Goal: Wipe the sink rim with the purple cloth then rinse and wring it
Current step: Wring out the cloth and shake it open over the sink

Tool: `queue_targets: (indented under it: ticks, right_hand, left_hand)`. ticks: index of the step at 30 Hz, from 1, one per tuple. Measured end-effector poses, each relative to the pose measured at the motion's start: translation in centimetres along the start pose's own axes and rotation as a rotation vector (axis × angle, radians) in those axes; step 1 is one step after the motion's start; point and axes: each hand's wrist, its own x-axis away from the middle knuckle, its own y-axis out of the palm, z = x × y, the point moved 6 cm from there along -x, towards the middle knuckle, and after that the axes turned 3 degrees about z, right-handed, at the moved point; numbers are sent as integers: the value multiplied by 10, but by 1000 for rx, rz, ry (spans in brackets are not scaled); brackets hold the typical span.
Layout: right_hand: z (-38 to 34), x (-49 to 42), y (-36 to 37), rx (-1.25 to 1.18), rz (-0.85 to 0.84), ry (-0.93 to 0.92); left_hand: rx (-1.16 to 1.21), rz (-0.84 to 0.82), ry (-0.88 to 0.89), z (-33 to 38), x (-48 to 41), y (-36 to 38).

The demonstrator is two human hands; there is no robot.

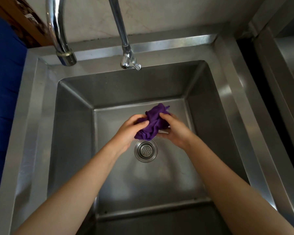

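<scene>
Presently, purple cloth [153,127] sits bunched between left hand [127,131] and right hand [176,131], both curled round it above the drain [146,150], no water visibly running: seemingly wringing stage, wiping of sink rim [227,77] unverifiable.

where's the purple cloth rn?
In the head view the purple cloth is bunched between the left hand and right hand, both gripping it over the sink basin, just above the drain strainer.
</scene>
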Motion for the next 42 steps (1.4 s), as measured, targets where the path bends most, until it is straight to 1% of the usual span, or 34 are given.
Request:
queue_targets:
  ticks: [2, 4, 7, 9, 11, 13, 15, 17, 19, 20, 22, 24, 26, 28, 30, 32, 34, 36, 40, 42]
  right_hand:
    - [-7, 5, -4, 93, -37, -15]
    - [-18, 9, -10, 137, -25, -105]
    - [-36, 17, -22, 153, 55, -264]
    - [-43, 24, -27, 109, 44, -303]
    - [-49, 31, -25, 48, -8, -311]
    - [-54, 39, -18, -6, -75, -319]
    - [-58, 48, -8, -10, -139, -336]
    - [-63, 57, -1, 49, -162, -365]
    - [-72, 68, 1, 179, -121, -421]
    - [-78, 74, 1, 270, -74, -456]
    - [-88, 83, 0, 409, 11, -498]
    - [-96, 90, 0, 479, 31, -511]
    - [-104, 97, -7, 525, 30, -494]
    - [-112, 105, -17, 611, 51, -475]
    - [-121, 116, -22, 875, 99, -540]
    - [-123, 126, -19, 1152, 126, -621]
    - [-124, 136, -21, 1297, 153, -654]
    - [-128, 146, -27, 1370, 187, -688]
    - [-139, 174, -41, 1415, 229, -724]
    - [-149, 192, -44, 1380, 255, -779]
  left_hand:
    - [23, -4, 5, 5, 3, -2]
    - [19, 13, 31, 11, 5, -6]
    - [50, 39, 100, 18, 7, -13]
    - [38, 26, 132, 23, 8, -14]
    - [-10, -48, 141, 29, 13, -8]
    - [-84, -185, 130, 34, 21, 5]
    - [-165, -327, 115, 41, 31, 18]
    - [-163, -443, 68, 46, 43, 29]
    - [-132, -489, 30, 52, 53, 36]
    - [-179, -454, 46, 53, 54, 38]
    - [-434, -267, 154, 61, 52, 35]
    - [-732, -100, 306, 75, 53, 31]
    - [-910, 9, 457, 87, 58, 26]
    - [-972, 145, 568, 102, 66, 16]
    - [-917, 258, 611, 118, 76, 8]
    - [-854, 283, 617, 131, 83, 10]
    - [-824, 214, 622, 144, 89, 18]
    - [-790, 94, 611, 156, 98, 27]
    - [-968, -91, 658, 176, 120, 49]
    - [-1047, -182, 639, 182, 131, 57]
